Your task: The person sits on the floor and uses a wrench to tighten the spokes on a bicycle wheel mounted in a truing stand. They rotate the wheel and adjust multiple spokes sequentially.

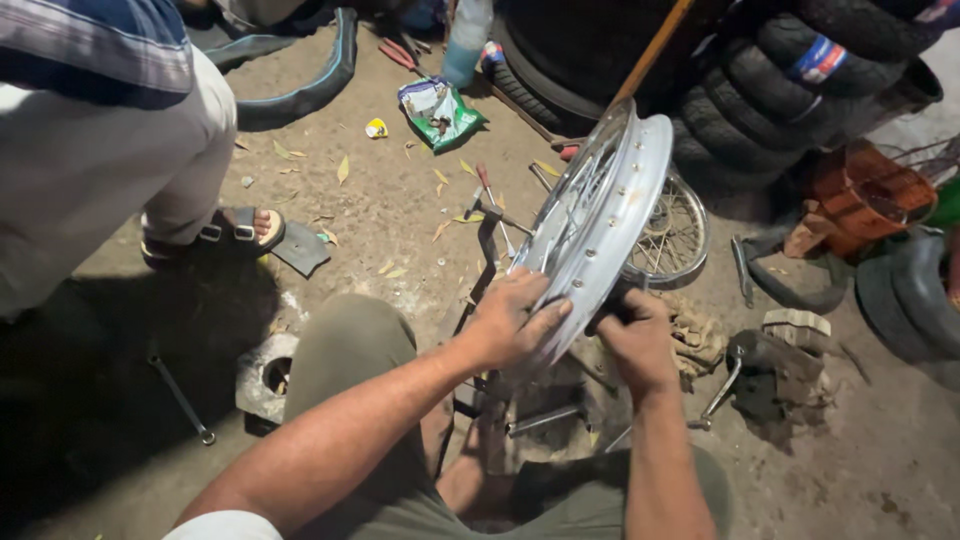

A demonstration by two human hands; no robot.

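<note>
Dirt floor lay littered with tyres (760, 90) and tools; at frame centre you held the rim (600, 215) upright, left hand (510, 325) spread flat on its edge, right hand (635, 335) curled gripping below. Stiff, slick metal, probably weighty — best held by the edge

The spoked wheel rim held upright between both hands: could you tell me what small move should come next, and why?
Probably turn the spoked wheel rim a little further. The left hand lies flat on its near edge and the right hand grips something dark at its lower side, so only that stretch is within reach.
</note>
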